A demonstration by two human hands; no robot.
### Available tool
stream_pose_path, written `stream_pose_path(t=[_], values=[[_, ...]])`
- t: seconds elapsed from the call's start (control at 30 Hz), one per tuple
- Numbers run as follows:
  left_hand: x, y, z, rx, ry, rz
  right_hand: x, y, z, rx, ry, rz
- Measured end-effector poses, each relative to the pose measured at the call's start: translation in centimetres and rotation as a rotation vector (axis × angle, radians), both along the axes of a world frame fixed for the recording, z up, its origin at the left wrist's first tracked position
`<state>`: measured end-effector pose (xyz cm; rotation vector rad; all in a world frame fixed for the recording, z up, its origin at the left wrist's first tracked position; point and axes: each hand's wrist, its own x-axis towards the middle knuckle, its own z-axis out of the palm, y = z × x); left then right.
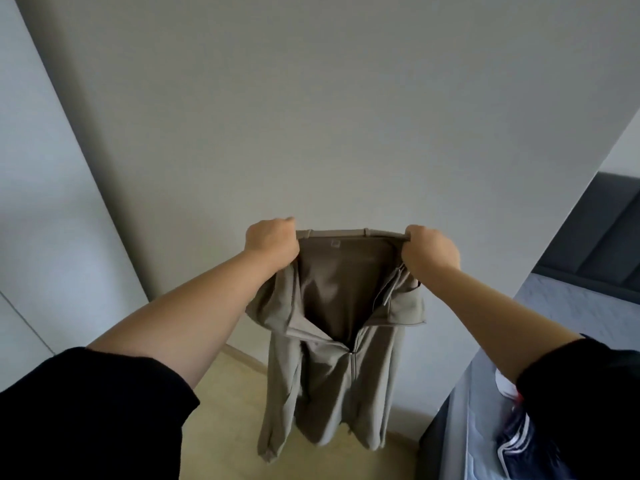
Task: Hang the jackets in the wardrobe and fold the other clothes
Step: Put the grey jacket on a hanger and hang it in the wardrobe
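Note:
A khaki zip-up jacket (322, 382) hangs in the air in front of me, its front toward me and the zip partly open. My left hand (272, 242) grips the left end of its collar. At the right end, my right hand (431, 252) grips the collar too, and the band is stretched flat between them. The sleeves and hem dangle above the floor. No hanger shows.
A plain white panel (311, 116) fills the view ahead, with another white panel (41, 209) at the left. A bed (571, 306) with a dark headboard stands at the right, and dark and white clothes (516, 441) lie on it. The floor (225, 410) is pale wood.

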<state>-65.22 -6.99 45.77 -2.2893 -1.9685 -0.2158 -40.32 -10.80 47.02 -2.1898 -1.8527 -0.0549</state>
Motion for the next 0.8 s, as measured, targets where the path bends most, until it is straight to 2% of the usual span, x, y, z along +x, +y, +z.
stream_pose_path(t=[0.1, 0.23, 0.33, 0.4, 0.5, 0.67, 0.8], values=[[0.4, -0.6, 0.2, -0.335, 0.049, 0.050, -0.4, 0.1, 0.2, -0.163, -0.077, -0.045], [0.1, -0.5, -0.6, -0.322, -0.055, 0.106, 0.6, 0.6, -1.2, -0.130, -0.078, -0.093], [0.6, -0.6, -1.1, -0.485, -0.223, 0.195, 1.2, 0.7, -1.6, -0.223, -0.052, -0.130], [1.1, -0.3, -1.4, -0.508, -0.421, 0.261, 1.5, 1.0, -1.7, -0.233, 0.052, -0.162], [1.8, 0.4, -2.1, -0.437, -0.621, 0.313, 2.3, 1.8, -1.4, -0.265, 0.312, -0.192], [4.6, 1.6, -2.9, -0.424, -0.909, 0.402, 4.2, 2.7, -1.7, -0.257, 0.906, -0.240], [6.2, 3.6, -3.8, -0.440, -1.140, 0.520, 5.8, 4.3, -3.0, -0.247, 0.985, -0.157]])
